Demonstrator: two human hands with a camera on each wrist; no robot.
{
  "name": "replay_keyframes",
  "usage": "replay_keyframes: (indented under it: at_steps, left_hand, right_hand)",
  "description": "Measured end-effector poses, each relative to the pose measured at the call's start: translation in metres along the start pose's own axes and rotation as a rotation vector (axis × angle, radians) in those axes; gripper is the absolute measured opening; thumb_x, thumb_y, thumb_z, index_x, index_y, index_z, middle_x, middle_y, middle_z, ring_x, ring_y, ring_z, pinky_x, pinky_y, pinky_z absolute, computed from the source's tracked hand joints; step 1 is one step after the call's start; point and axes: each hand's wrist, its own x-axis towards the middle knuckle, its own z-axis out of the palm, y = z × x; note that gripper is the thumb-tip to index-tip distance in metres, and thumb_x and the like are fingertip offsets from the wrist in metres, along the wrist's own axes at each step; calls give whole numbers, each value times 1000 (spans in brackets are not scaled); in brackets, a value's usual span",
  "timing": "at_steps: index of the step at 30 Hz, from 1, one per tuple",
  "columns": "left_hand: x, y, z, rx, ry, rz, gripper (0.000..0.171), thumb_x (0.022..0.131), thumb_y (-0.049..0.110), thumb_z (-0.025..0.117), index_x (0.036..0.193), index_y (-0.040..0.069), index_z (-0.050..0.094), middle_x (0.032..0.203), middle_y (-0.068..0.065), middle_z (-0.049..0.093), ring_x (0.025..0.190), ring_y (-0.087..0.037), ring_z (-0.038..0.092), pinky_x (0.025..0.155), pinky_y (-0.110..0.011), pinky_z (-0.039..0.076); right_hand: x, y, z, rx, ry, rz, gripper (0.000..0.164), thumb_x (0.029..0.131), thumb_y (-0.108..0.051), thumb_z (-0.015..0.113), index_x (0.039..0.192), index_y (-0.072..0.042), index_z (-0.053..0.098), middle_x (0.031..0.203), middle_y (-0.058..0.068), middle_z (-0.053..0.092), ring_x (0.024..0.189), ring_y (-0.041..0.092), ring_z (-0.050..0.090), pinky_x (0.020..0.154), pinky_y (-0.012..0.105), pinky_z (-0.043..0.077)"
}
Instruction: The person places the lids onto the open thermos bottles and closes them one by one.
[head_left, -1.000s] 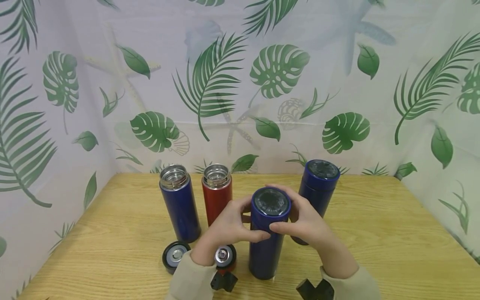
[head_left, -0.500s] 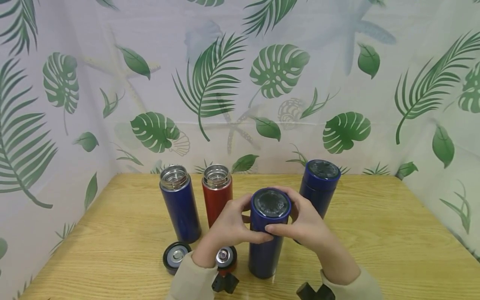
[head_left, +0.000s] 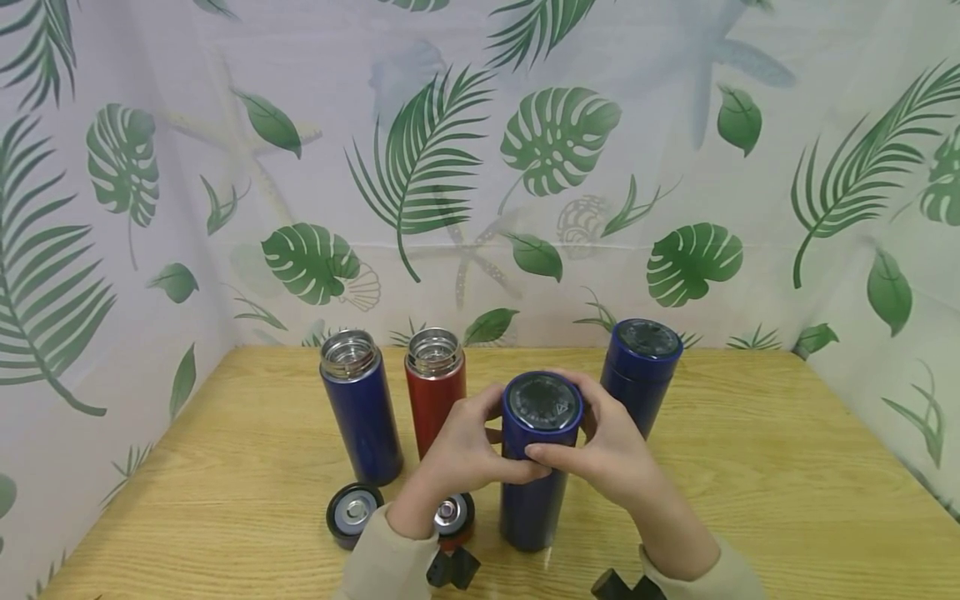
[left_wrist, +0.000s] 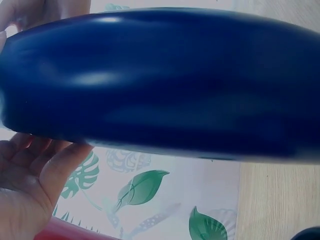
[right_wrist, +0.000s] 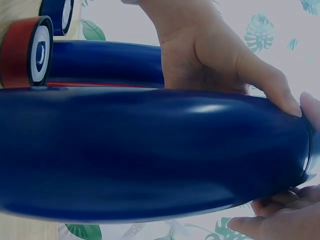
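Observation:
My left hand (head_left: 457, 454) grips the upper body of a dark blue thermos (head_left: 528, 512) from the left, its thumb across the front. From the right, my right hand (head_left: 618, 454) holds the same thermos higher up, at its blue-rimmed lid (head_left: 543, 402), with the thumb just above the left thumb. The thermos stands nearly upright at the front middle. In the left wrist view its glossy body (left_wrist: 160, 85) fills the upper half. The right wrist view has the left hand (right_wrist: 200, 55) above the body and the right fingers (right_wrist: 290, 217) below the lid end.
An open blue thermos (head_left: 363, 425) and an open red thermos (head_left: 435, 396) stand at the left on the wooden table (head_left: 225, 467). Two removed lids, one dark (head_left: 354, 512) and one red (head_left: 453, 521), lie before them. A lidded blue thermos (head_left: 641, 371) stands behind the right hand.
The right thumb has slid left along the lid's front, and the mark on the lid's top shows more clearly. The left thumb has shifted slightly right. The other thermoses have not moved.

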Motion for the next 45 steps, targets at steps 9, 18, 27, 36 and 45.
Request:
replay_keyframes:
  at_steps: [9, 18, 27, 36, 45]
  left_hand:
    - [0, -1, 1, 14, 13, -1, 54, 64, 7, 77, 112, 9, 52, 102, -1, 58, 91, -13, 57, 69, -30, 50]
    - [-1, 6, 2, 45, 27, -49, 56, 64, 3, 76, 113, 5, 52, 104, -6, 59, 91, -13, 57, 69, -28, 50]
    - [-5, 33, 3, 51, 33, -96, 53, 65, 0, 74, 113, -1, 50, 104, -9, 58, 90, -15, 57, 71, -28, 50]
    - [-4, 30, 2, 34, 9, -73, 52, 66, -1, 72, 113, -1, 49, 104, -10, 57, 92, -14, 57, 73, -27, 49]
    - [-3, 11, 2, -23, -62, -127, 58, 70, 4, 72, 120, 5, 44, 114, -7, 53, 104, -19, 53, 80, -29, 46]
  right_hand:
    - [-1, -3, 2, -24, 28, 25, 65, 65, 1, 75, 121, 1, 42, 113, 12, 52, 105, 19, 49, 89, 27, 37]
    - [0, -2, 4, -19, 52, 49, 65, 65, 1, 75, 121, 2, 42, 114, 13, 51, 108, 23, 47, 93, 44, 32]
    - [-1, 0, 4, -29, 65, 63, 65, 65, 1, 75, 121, 2, 42, 114, 13, 51, 108, 23, 48, 94, 43, 32]
    - [-1, 1, 5, -67, 59, 60, 64, 67, -3, 75, 122, 1, 41, 118, 13, 49, 112, 26, 45, 94, 46, 31]
    - [-3, 4, 1, -185, 39, 33, 64, 69, -13, 76, 124, -5, 42, 115, 10, 53, 105, 26, 51, 86, 45, 39]
